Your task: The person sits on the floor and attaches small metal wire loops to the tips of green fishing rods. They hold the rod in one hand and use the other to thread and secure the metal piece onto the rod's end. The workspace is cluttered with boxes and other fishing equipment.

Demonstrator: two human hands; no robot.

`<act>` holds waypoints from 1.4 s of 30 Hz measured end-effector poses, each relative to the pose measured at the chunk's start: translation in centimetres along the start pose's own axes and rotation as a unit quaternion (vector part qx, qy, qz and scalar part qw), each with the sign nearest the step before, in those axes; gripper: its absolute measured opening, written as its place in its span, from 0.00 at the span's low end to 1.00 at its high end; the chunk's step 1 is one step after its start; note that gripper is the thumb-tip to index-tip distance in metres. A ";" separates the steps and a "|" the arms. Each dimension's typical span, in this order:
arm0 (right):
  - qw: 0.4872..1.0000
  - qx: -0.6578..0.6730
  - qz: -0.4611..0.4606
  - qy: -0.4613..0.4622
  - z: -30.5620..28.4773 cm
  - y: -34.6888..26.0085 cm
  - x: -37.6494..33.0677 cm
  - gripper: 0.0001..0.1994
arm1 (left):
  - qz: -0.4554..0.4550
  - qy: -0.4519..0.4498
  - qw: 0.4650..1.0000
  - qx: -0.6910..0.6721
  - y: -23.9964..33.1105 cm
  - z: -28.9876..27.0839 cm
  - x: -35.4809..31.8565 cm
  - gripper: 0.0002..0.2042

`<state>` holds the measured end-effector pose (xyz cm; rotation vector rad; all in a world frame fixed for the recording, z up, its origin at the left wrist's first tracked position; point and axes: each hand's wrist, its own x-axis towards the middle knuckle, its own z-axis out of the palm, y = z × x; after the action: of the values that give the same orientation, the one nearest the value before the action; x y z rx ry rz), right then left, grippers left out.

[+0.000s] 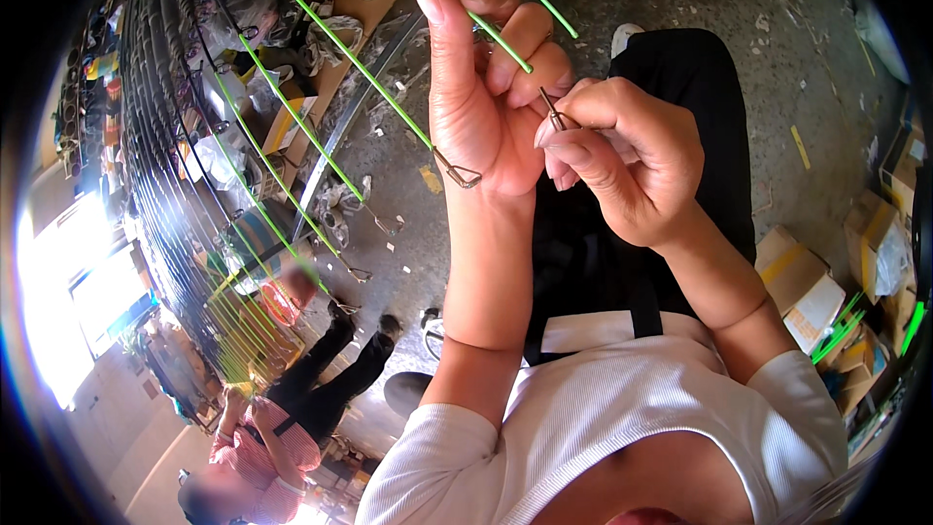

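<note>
Up close, a small metal clip [556, 117] is pinched between the thumb and fingertips of the right hand [622, 160], whose other fingers are curled shut around it. The clip is held against the fingers of the left hand [486, 87], which is raised with the thumb upright and the fingers folded over several thin green rods [360, 68]. One of these rods ends in a metal loop [459, 173] just beside the left palm. The hands are touching, held high in front of the chest, both forearms rising from the lower edge with the elbows bent and the wrists turned toward each other.

A slip is judged possible: the clip is small and is gripped only at the fingertips, so it could be dropped onto the concrete floor [680, 0] if the pinch is loosened. The rods are long and springy, and one could be pulled out of the left fist or bent if the bundle is twisted.

Further out, more green rods with metal ends are fanned across a dark rack [155, 136] at the left. Cardboard boxes [807, 282] are stacked at the right, and a person in a pink shirt [262, 447] is seated lower left.
</note>
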<state>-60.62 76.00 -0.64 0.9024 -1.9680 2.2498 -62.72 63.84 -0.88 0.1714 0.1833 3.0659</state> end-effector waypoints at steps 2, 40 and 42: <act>1.000 -0.004 -0.008 0.000 0.0 0.0 0.3 0.08 | 0.001 0.004 1.000 -0.018 0.0 0.1 0.0 0.10; 0.994 -0.088 0.057 0.007 -1.4 0.5 -0.6 0.04 | 0.038 0.148 0.986 -0.063 -1.0 -0.4 -2.6 0.29; 0.982 -0.184 0.002 -0.039 -1.7 0.4 -0.6 0.08 | 0.025 0.158 0.987 -0.030 -1.2 -0.4 -3.1 0.29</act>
<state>-61.00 77.64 -1.32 0.9504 -2.3106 1.7808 -59.62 64.79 -1.79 -0.3217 0.1032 3.1237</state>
